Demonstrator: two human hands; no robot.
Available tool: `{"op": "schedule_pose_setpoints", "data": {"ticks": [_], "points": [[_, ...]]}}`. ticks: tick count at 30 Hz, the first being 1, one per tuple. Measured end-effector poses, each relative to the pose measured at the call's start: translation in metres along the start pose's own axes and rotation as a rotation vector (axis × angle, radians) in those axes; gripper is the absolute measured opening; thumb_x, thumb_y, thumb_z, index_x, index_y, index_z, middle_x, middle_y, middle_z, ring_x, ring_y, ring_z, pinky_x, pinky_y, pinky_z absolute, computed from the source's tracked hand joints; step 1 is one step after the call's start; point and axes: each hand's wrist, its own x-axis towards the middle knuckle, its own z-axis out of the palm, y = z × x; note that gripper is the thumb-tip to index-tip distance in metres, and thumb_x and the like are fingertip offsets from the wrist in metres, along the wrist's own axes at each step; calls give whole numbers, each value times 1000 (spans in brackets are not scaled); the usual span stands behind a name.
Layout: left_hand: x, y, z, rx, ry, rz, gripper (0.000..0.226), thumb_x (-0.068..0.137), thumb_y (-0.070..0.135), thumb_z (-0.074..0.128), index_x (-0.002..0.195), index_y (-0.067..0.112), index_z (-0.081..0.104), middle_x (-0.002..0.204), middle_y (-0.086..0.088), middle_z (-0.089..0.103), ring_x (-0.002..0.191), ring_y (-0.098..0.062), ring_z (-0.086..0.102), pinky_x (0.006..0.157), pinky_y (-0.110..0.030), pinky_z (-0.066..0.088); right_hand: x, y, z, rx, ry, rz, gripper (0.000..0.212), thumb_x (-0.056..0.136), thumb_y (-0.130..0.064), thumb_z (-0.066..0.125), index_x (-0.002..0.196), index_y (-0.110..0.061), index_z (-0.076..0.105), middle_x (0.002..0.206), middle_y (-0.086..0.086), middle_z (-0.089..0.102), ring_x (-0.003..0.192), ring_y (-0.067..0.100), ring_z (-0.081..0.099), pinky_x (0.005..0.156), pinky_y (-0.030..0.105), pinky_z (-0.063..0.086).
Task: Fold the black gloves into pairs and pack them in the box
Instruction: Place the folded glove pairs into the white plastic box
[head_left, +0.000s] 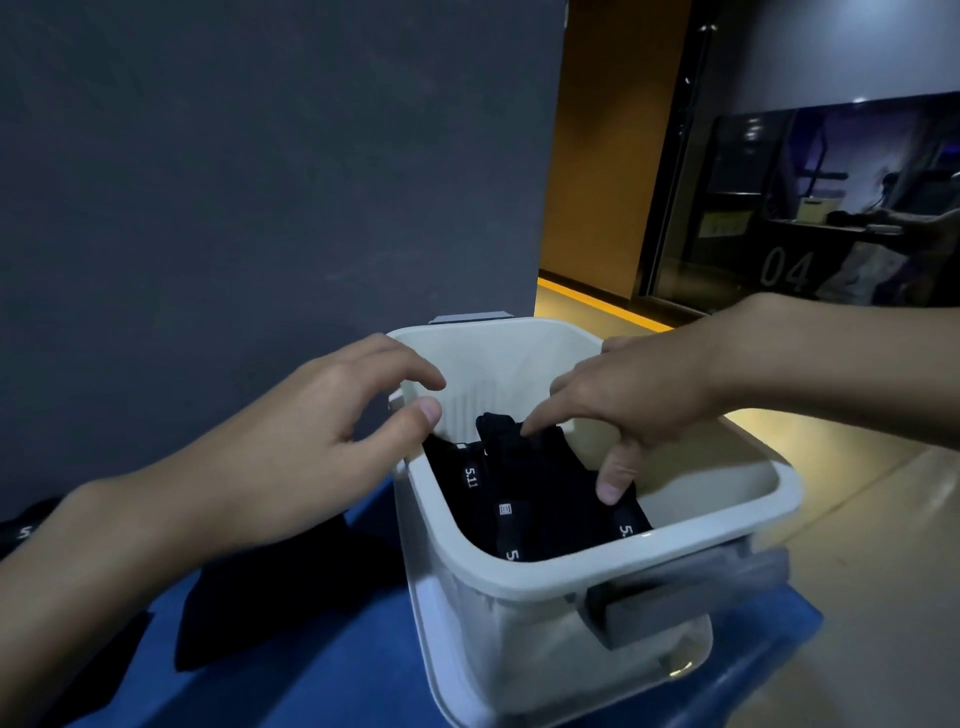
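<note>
A white plastic box (582, 574) with grey handles stands on the blue table. Black gloves (540, 499) with white "5.11" print lie folded inside it, towards its left side. My right hand (639, 400) reaches into the box from the right. Its index fingertip and thumb tip touch the top of the gloves, spread apart. My left hand (311, 441) hovers at the box's left rim with fingers loosely curved, and it holds nothing. More black gloves (291, 597) lie on the table left of the box, partly hidden by my left forearm.
The blue table (322, 686) ends just right of the box, with a beige floor beyond. A dark grey wall (260, 182) rises close behind the table. Another black glove (26, 525) lies at the far left edge.
</note>
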Motion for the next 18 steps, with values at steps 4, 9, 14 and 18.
{"op": "schedule_pose_setpoints", "data": {"ticks": [4,9,14,18], "points": [[-16,7,-17,11,52,-17,40,90,64,37,114,42,60,117,30,55,116,7,52,92,-21,43,-16,-5,-16,162,120,-5,75,80,-62,64,145,-41,33,135,-12,49,124,16,48,100,33,43],[-57,-2,-49,41,127,-178,26,89,52,46,107,41,63,112,30,58,108,17,49,86,-7,38,-32,-39,-55,239,412,-57,52,89,-59,53,133,-31,53,116,-14,61,107,6,57,93,29,48],[-116,-20,-68,62,189,-347,12,91,44,53,100,45,62,107,28,62,103,10,57,88,-23,47,-35,-97,-90,335,626,-187,45,85,-59,52,119,-32,64,104,-17,68,95,2,61,83,23,50],[-153,-24,-63,96,249,-411,13,92,29,61,103,34,67,101,20,66,97,3,61,91,-32,51,-26,-151,-99,383,663,-298,32,90,-48,60,115,-29,66,101,-14,70,93,1,63,80,18,48]]}}
